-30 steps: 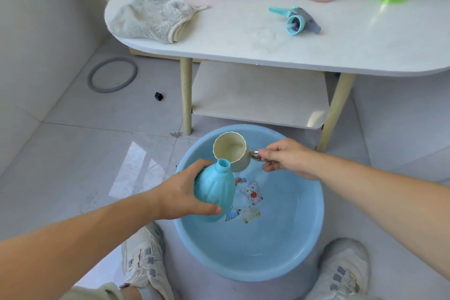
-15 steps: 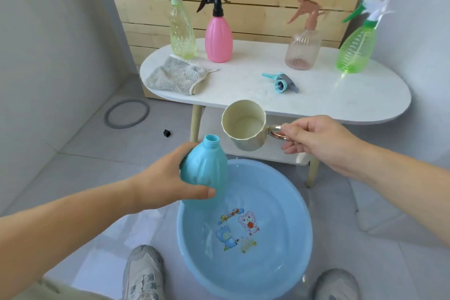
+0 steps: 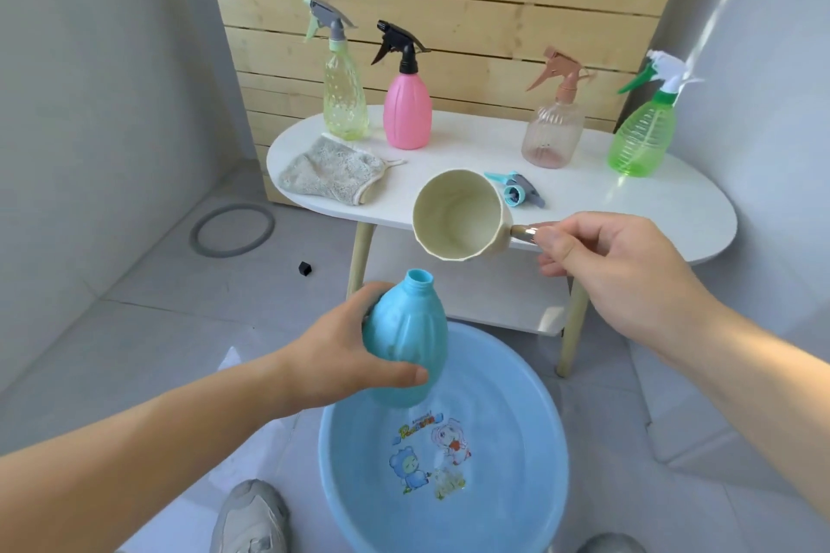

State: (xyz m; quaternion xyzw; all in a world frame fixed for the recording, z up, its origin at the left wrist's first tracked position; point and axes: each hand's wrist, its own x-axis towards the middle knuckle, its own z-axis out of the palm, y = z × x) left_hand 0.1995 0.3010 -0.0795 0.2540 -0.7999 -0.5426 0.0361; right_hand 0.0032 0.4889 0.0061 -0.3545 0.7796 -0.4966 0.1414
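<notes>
Plainly, there are two held things: one blue bottle (image 3: 406,341) and one beige cup (image 3: 458,216). The left hand (image 3: 341,355) is wrapped round the bottle's belly, thumb across its front. It is held just off upright at lower centre, its open neck up and its base over the far rim of the one basin (image 3: 530,400). The right hand (image 3: 615,269) pinches the cup's metal handle. The cup lies on its side at centre frame, mouth toward the camera, just above and right of the neck and not touching it. On the one white table (image 3: 629,202) in the upper half stand four spray bottles — yellow (image 3: 343,103), pink (image 3: 407,112), peach (image 3: 552,135) and green (image 3: 640,139). One loose spray head (image 3: 516,191) and one cloth (image 3: 330,171) lie there too. On the floor at left lie one grey ring (image 3: 232,230) and one small black piece (image 3: 305,268); two shoes (image 3: 251,516) show at the bottom edge. A second ago bottle and cup sat low inside the basin's outline, the cup's rim at the neck — both hands have since lifted clear, and the view has tipped up to take in the sprayers' tops.
</notes>
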